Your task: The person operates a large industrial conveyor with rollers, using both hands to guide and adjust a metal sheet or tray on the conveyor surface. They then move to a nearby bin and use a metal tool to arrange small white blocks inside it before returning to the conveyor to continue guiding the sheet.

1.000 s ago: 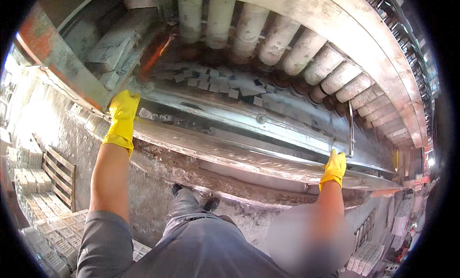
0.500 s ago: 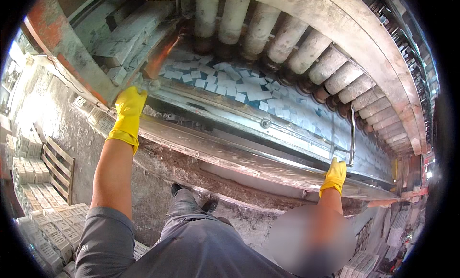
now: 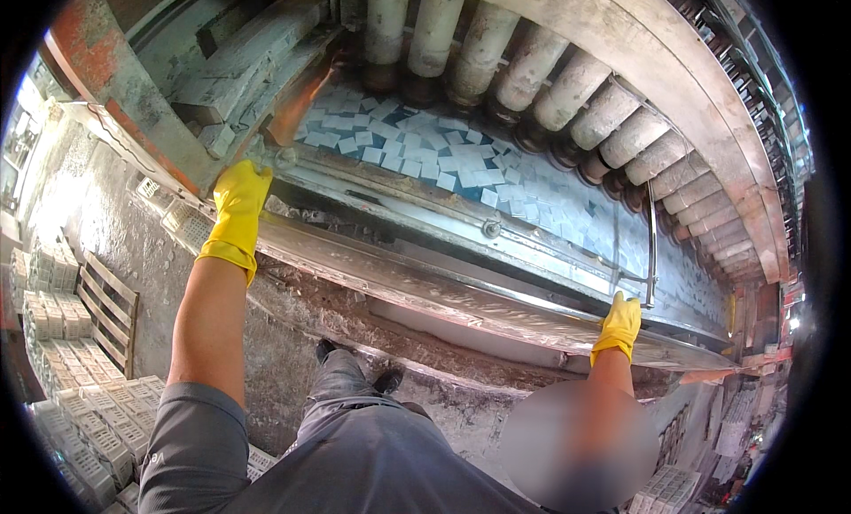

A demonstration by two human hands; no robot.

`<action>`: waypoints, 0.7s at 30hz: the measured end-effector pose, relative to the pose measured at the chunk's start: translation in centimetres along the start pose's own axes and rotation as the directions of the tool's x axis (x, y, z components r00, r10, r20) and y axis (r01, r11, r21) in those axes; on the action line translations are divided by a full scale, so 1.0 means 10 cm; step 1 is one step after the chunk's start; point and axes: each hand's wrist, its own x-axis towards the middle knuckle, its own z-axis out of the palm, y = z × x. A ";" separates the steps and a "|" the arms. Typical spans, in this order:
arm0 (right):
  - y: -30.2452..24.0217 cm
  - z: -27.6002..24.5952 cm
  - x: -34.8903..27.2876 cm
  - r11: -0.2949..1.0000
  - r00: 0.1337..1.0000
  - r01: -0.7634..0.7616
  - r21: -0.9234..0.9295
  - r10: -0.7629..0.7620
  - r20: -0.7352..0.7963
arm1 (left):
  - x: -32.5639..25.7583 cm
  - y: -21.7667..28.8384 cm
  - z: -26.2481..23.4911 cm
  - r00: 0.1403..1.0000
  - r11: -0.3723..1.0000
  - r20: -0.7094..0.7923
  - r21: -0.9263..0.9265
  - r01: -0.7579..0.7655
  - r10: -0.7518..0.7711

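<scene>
Both hands wear yellow rubber gloves. My left hand is closed over the left end of the machine's long front ledge, beside the worn red-and-grey frame. Far to the right, my right hand has its fingers curled on the same ledge, just below the foot of a thin upright metal rod. Beyond the ledge lies a wet bluish bed strewn with small pale square tiles. A pale metal rail with a round bolt runs between the ledge and the tiles.
A row of thick cylindrical rollers stands behind the tiles, under a curved beam. Stacked pale perforated blocks and a slatted wooden pallet are at lower left. More blocks stand at lower right.
My hands hold the same places. The loose tiles and the cylindrical rollers sit in slightly different positions; the rail has not moved.
</scene>
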 end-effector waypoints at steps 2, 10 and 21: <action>0.04 0.01 0.01 1.000 1.000 0.012 -0.009 -0.012 -0.007 | -0.01 0.00 0.00 1.000 1.000 -0.007 0.003 0.006 -0.006; -0.35 -0.16 -0.16 0.998 0.996 -0.060 0.007 0.059 0.068 | 0.05 0.00 0.03 1.000 1.000 -0.017 0.001 0.001 -0.001; -0.54 -0.08 -0.06 1.000 0.998 -0.005 -0.025 0.006 0.062 | 0.26 0.01 0.10 1.000 1.000 -0.005 0.023 0.011 -0.011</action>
